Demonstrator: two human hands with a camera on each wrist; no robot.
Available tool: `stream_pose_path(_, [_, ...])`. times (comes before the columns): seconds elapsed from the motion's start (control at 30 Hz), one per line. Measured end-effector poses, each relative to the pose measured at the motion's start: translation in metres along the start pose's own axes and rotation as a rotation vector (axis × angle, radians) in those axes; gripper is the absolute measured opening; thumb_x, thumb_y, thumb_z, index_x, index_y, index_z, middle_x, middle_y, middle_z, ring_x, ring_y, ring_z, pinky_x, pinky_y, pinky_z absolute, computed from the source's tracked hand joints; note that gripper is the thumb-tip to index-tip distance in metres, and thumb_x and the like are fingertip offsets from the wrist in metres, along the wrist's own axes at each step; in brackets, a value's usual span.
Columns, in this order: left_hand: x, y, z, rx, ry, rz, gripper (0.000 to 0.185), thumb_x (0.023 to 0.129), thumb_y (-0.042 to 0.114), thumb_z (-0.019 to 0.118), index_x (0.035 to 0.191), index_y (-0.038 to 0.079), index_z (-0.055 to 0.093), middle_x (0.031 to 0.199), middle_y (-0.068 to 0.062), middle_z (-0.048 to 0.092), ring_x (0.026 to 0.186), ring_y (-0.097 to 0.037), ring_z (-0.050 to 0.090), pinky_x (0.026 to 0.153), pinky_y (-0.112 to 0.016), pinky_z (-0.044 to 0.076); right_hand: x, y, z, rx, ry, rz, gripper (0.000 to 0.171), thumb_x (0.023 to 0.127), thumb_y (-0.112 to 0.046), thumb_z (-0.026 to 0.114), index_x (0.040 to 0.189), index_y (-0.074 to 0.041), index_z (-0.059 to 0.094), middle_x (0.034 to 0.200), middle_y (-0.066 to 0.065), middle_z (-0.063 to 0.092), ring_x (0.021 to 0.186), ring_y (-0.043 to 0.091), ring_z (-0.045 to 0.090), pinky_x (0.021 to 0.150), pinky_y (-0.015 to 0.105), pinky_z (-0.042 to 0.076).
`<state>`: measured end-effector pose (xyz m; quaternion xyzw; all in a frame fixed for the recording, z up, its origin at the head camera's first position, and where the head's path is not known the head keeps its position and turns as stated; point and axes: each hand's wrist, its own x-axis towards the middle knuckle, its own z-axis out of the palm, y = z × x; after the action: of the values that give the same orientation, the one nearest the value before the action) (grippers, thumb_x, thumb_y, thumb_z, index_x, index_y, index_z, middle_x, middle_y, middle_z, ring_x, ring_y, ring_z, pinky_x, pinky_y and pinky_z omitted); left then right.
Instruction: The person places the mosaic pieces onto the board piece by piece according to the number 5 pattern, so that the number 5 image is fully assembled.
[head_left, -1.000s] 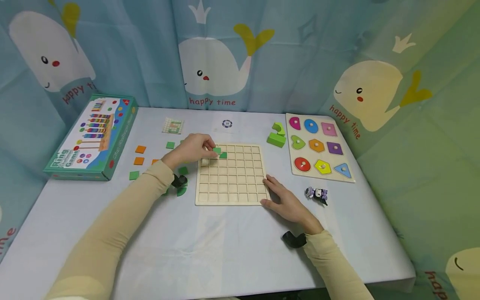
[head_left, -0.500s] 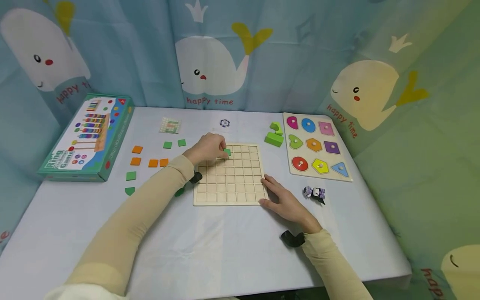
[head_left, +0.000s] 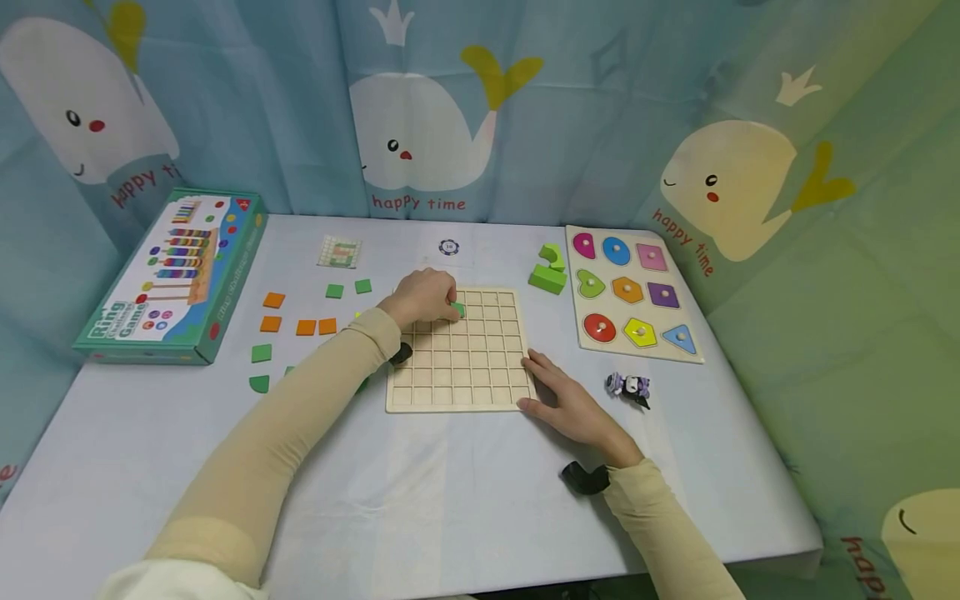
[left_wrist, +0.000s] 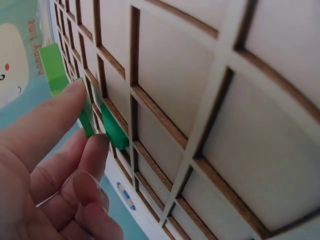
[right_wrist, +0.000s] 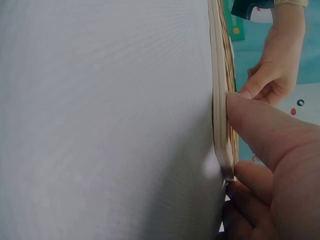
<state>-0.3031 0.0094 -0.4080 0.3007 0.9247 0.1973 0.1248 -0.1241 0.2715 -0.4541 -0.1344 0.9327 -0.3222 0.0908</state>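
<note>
My left hand [head_left: 423, 297] reaches over the far left part of a wooden grid board [head_left: 457, 350] that lies flat on the desk [head_left: 420, 492]. Its fingertips pinch a small green square tile [head_left: 458, 310] and hold it down against a cell in the board's second row from the far edge. In the left wrist view, my thumb and a fingertip [left_wrist: 97, 145] press on the tile's edge, and the tile sits tilted in the cell rather than flat.

My right hand [head_left: 572, 405] rests on the desk at the board's near right corner, fingers relaxed and straight. The thumb [right_wrist: 260, 130] presses against the board's side edge.

To the left of the board, loose tiles lie scattered on the desk: orange square tiles [head_left: 306, 327] and more green tiles [head_left: 335, 291]. Further left sits a green game box [head_left: 168, 279] printed with "Ring Game". A small pattern card [head_left: 339, 251] and a round token [head_left: 449, 247] lie near the far edge. To the right of the board stand chunky green blocks [head_left: 550, 270], then a shape puzzle board [head_left: 633, 292] with coloured pegged pieces. A small purple and black figurine [head_left: 630, 387] lies just beside my right hand.
</note>
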Motion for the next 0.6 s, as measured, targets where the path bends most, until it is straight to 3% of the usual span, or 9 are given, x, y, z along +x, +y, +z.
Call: stream_pose_path(0.6, [0.0011,0.0002,0.0055,-0.002,0.011,-0.003,0.032,0.085,0.033,0.078,0.103,0.009,0.069,0.091,0.0,0.064,0.078,-0.019,0.059,0.07,-0.035,0.049,-0.0004,0.0005,0.0,-0.009,0.004,-0.008,0.073,0.094,-0.036,0.066,0.153,-0.008,0.032,0.16,0.004,0.019,0.146,0.024,0.013,0.113,0.048,0.019])
